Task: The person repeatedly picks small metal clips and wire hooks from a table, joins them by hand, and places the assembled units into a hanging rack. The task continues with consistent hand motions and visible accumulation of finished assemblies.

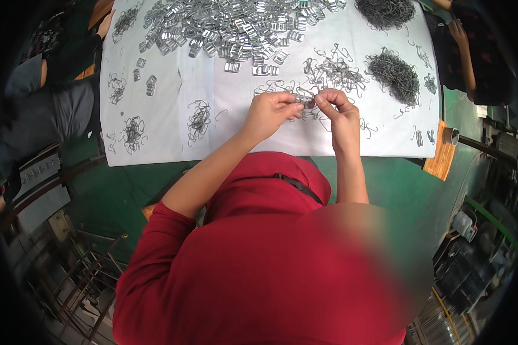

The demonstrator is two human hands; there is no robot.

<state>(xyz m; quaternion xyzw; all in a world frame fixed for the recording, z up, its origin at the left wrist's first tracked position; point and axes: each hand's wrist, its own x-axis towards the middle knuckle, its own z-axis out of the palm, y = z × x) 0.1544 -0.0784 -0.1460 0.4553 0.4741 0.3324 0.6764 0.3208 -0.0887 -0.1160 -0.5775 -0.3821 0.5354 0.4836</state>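
A small shiny metal buckle piece [308,104] with a thin bent wire is pinched between both hands just above the near edge of the white sheet-covered table [167,115]. The left hand [270,112] is closed down, thumb and fingers gripping the piece from its left. The right hand [336,109] is likewise curled shut, fingertips gripping it from the right; the exact fit of wire to buckle is too small to be told.

Progress, judged from how the piles lie: a large heap of flat silver metal buckles [230,29] is spread along the far side of the table, well apart from the hands. Whether these are finished or raw stock cannot be told. Loose bent grey wire hooks [334,72] lie scattered just beyond the hands, and two dense dark tangles of wire [394,75] [385,11] sit toward the far right of the table, so plenty of wire stock appears to be left. Small wire clusters [198,121] and a few single buckles [149,83] are dotted over the left part of the table. One unit is in hand; much material appears unworked.

Another person's forearm [466,52] is seen beyond the right edge of the table, and a seated person in grey trousers [57,109] beyond its left edge. A wooden board [440,155] lies at the near right corner.
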